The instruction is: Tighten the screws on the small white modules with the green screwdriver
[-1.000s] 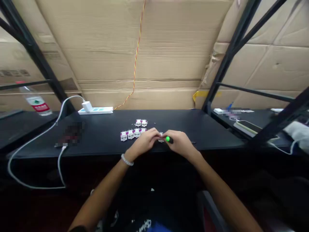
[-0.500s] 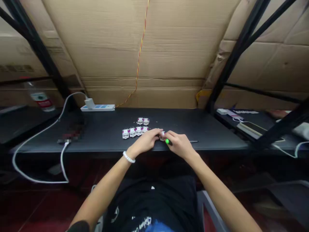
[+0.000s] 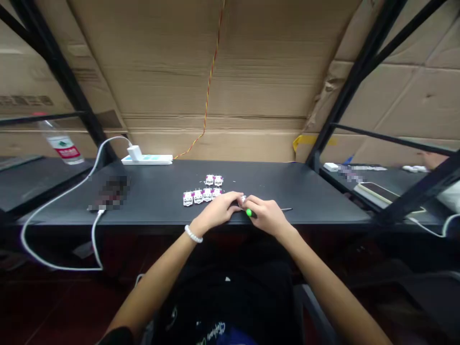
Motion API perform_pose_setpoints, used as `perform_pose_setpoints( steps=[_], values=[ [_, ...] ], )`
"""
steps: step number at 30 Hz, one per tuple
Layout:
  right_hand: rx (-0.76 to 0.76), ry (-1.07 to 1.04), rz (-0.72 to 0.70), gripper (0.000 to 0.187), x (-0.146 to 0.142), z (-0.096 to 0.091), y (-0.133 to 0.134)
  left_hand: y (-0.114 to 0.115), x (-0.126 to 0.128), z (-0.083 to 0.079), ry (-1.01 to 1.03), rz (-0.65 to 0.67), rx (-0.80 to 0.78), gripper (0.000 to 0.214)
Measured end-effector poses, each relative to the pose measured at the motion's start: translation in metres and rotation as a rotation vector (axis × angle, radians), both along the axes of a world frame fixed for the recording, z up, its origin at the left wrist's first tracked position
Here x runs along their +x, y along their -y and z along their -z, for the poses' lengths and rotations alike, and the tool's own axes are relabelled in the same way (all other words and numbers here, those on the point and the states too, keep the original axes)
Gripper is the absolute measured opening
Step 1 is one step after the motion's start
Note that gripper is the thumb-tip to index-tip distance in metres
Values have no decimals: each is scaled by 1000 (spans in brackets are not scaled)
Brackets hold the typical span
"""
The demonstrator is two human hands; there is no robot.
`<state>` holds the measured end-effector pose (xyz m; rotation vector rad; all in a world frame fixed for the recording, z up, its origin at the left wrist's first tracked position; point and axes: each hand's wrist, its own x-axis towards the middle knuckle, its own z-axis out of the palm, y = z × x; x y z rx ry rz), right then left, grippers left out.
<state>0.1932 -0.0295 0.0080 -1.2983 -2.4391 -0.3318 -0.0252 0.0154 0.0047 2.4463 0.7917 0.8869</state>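
My left hand [image 3: 222, 207], with a white bead bracelet [image 3: 193, 234] on the wrist, has its fingers closed round a small white part [image 3: 243, 198] just above the table edge. My right hand [image 3: 265, 213] meets it from the other side, fingertips touching the same part. In the right palm lies a screwdriver [image 3: 249, 212] with a bright green handle end; its thin metal shaft pokes out to the right of the hand. Left of my hands, several white and purple small parts [image 3: 198, 196] stand in a row, and two similar ones [image 3: 213, 180] sit behind them.
A white power strip [image 3: 147, 159] with a plugged charger lies at the back left. Its white cable [image 3: 59, 194] loops over the front edge to a blurred device [image 3: 111, 190]. Black frame posts [image 3: 345, 96] rise on both sides. A phone [image 3: 381, 191] lies right, near a person's arm.
The small white part is turned slightly and shows less between my fingers. The screwdriver shaft has tilted a little. Both hands stay nearly in place. At far right another person's hand has shifted up.
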Motion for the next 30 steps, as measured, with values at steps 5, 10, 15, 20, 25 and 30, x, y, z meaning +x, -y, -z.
perform_pose_setpoints(
  steps=[5, 10, 15, 20, 25, 30],
  values=[
    [-65, -51, -84, 34, 8, -3, 1, 1, 1, 0, 0, -1, 29, 13],
    [-86, -77, -64, 40, 13, -4, 3, 3, 3, -1, -1, -9, 33, 12],
    [-96, -74, -60, 42, 15, -5, 3, 4, 8, 1, 22, -34, 8, 12],
    [-108, -85, -60, 41, 16, -5, 3, 5, 15, 2, 47, -77, 13, 12],
    [-121, -177, -55, 35, 16, -18, 15, 7, 19, 1, 57, -92, 7, 10],
    [-91, -392, -235, 40, 30, -48, 28, 7, 21, 0, 32, -82, 17, 11]
  ],
)
